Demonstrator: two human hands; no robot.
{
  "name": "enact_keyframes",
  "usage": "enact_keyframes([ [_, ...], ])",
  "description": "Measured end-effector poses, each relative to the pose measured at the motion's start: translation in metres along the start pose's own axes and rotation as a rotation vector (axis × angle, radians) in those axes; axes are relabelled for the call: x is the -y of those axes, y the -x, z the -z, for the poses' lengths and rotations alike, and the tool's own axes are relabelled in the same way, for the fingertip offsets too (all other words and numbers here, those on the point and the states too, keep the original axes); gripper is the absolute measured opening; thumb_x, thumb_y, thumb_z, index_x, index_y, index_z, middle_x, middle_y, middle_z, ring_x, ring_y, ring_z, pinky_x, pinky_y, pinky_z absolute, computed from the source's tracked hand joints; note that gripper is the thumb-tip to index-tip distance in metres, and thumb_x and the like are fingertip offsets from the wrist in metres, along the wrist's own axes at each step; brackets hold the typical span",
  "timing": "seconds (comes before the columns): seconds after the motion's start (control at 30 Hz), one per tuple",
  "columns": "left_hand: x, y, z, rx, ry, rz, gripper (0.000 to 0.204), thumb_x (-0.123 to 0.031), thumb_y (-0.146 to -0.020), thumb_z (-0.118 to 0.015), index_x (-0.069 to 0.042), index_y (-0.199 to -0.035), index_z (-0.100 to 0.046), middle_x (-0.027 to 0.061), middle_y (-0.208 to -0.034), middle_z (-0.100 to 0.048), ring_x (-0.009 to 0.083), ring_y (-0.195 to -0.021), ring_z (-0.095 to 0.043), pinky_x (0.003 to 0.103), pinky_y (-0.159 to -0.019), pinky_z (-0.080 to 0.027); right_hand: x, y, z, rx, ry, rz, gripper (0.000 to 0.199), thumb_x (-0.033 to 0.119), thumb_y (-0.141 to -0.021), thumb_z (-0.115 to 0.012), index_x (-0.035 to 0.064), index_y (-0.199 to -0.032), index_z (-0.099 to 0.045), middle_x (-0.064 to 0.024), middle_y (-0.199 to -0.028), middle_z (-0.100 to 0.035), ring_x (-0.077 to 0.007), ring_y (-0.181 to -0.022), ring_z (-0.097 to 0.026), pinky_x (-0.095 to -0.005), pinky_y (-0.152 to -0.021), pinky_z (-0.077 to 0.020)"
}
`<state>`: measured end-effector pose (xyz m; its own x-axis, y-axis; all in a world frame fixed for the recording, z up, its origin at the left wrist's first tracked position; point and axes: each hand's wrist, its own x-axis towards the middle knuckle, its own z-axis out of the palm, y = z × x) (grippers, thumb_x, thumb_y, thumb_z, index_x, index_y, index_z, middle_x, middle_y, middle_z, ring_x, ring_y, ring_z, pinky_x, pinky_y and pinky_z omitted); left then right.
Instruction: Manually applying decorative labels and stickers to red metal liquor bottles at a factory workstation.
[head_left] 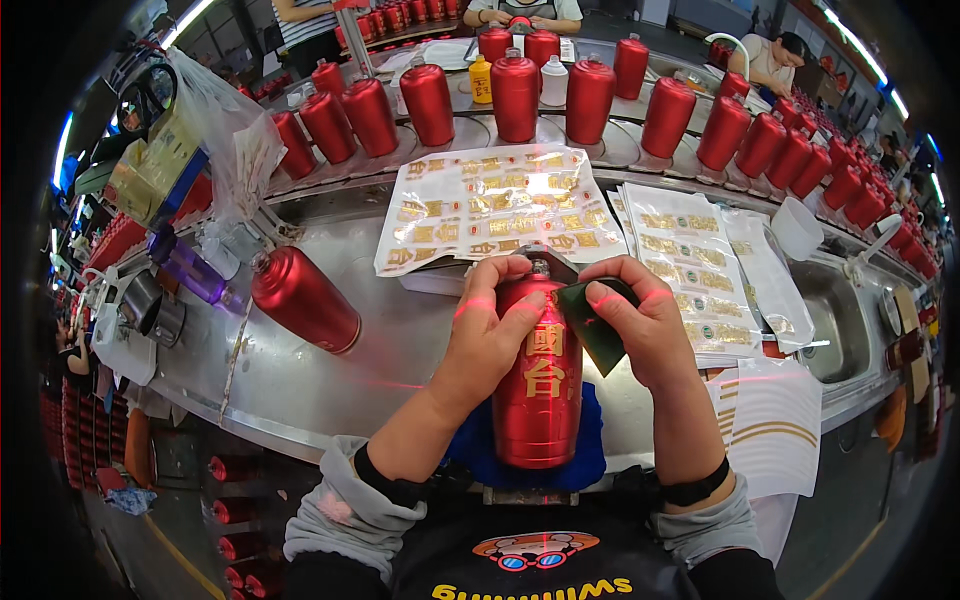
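A glossy red bottle (pixel 538 425) with gold raised characters lies tilted on a blue cloth (pixel 591 430) right in front of me, its neck pointing away. My left hand (pixel 478 340) is closed around its shoulder, the thumb pressed beside the top gold character. Between the thumb and fingers of my right hand (pixel 645 325) is a dark green flat flexible piece (pixel 597 343), its edge against the bottle's right side. Thin red light lines cross both hands. Just beyond them lies a white sheet of gold decals (pixel 430 225).
Another red bottle (pixel 306 300) rests on the metal table (pixel 330 385) at left. More decal sheets (pixel 690 265) and a sink (pixel 835 305) are at right. Several red bottles (pixel 515 100) stand along a curved conveyor (pixel 620 145). A purple bottle (pixel 188 268) is far left. People (pixel 775 65) work beyond.
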<state>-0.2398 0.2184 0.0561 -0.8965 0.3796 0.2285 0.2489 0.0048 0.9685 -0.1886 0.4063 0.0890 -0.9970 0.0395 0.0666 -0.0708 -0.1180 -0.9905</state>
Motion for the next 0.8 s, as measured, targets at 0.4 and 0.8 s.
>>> enact_keyframes([
  [0.4, -0.004, -0.001, 0.000, 0.018, -0.067, 0.013, 0.041, -0.013, -0.091, -0.059, 0.000, -0.126, -0.043, 0.0099, -0.117, -0.053, 0.0148, -0.107, -0.051, 0.029, -0.096, -0.042, -0.006, 0.014, -0.002, -0.140, 0.563, 0.513, 0.031, -0.004, -0.089, -0.052, 0.0022, -0.119, -0.059, -0.0209, -0.113, -0.060, -0.0315, -0.100, -0.061, -0.0364, -0.087, -0.0491],
  [0.8, -0.011, -0.005, -0.002, -0.023, 0.099, 0.091, 0.037, -0.013, -0.091, -0.056, -0.001, -0.124, -0.044, 0.0100, -0.116, -0.052, 0.0151, -0.108, -0.050, 0.029, -0.097, -0.040, -0.016, 0.024, -0.005, -0.007, 0.800, 0.607, 0.048, -0.010, -0.077, -0.057, 0.0084, -0.121, -0.061, -0.0232, -0.121, -0.055, -0.0383, -0.111, -0.054, -0.0423, -0.093, -0.0466],
])
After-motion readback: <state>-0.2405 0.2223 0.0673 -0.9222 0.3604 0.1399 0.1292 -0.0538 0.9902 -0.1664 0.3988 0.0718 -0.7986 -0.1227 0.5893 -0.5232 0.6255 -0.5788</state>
